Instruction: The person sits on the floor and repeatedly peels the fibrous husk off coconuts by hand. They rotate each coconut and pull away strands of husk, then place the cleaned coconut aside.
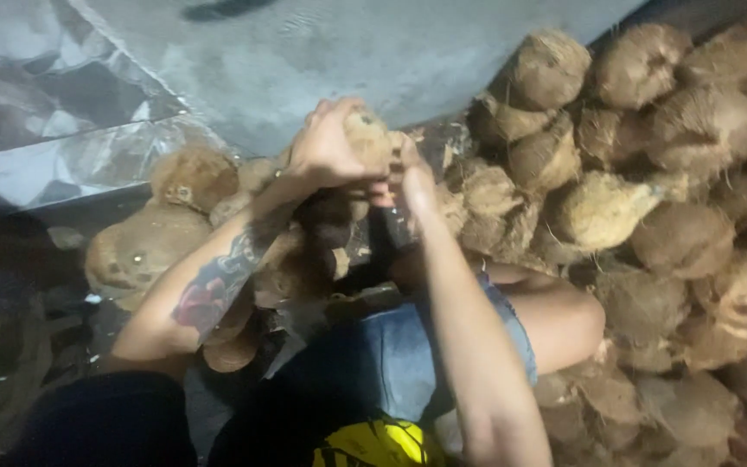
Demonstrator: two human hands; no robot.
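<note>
A brown, fibrous coconut [369, 138] is raised in front of me above my lap. My left hand [326, 147] wraps over its top and left side. My right hand [408, 177] presses against its lower right side, fingers curled on the husk. What the right hand holds besides the husk is hidden by blur. My left forearm carries a dark and red tattoo.
A large heap of husked coconuts [650, 199] fills the right side. A few more coconuts [144, 246] lie at the left by a grey concrete floor [322, 52]. My bent knee in denim shorts [391, 355] sits below the hands.
</note>
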